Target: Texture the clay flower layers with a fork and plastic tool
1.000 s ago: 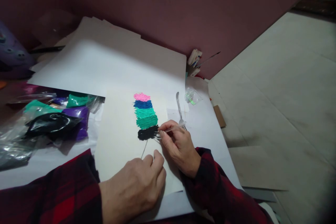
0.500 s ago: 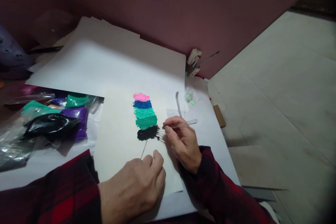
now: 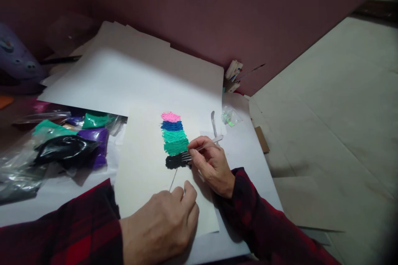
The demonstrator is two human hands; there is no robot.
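Head view | right hand (image 3: 211, 163): pinching fork (image 3: 202, 147), tines on black band (image 3: 174, 161) | left hand (image 3: 163, 223): curled around thin stick (image 3: 173, 179), tip at band's lower edge | black band: on cream sheet (image 3: 139, 174), adjoining green band (image 3: 176, 147)
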